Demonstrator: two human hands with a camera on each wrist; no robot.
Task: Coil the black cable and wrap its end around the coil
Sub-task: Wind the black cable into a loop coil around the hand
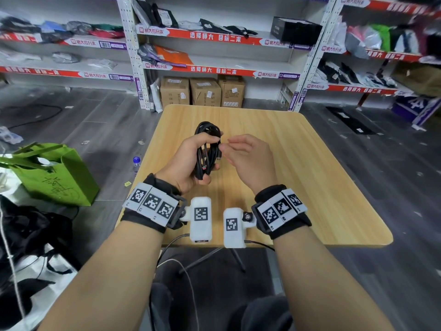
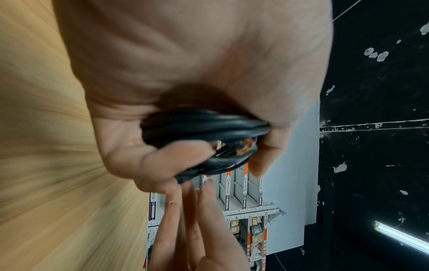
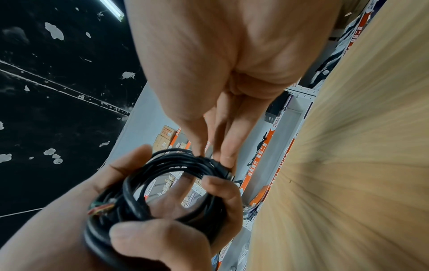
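The black cable (image 1: 207, 130) is wound into a long coil that my left hand (image 1: 189, 161) grips around its middle, above the wooden table (image 1: 310, 187). A cut end with coloured wires (image 3: 99, 210) pokes out at the lower end of the coil near my thumb. My right hand (image 1: 245, 156) sits just right of the coil. Its thumb and fingertips (image 3: 228, 159) pinch the cable just behind the plug end (image 3: 226, 173). In the left wrist view the coil (image 2: 204, 126) lies inside my curled left hand (image 2: 185, 55), with the right hand's fingers (image 2: 185, 220) below it.
Nothing else lies on the table. A green bag (image 1: 55, 173) and a water bottle (image 1: 136, 163) stand on the floor to the left. Cardboard boxes (image 1: 202, 91) and stocked shelves (image 1: 214, 37) stand beyond the far edge.
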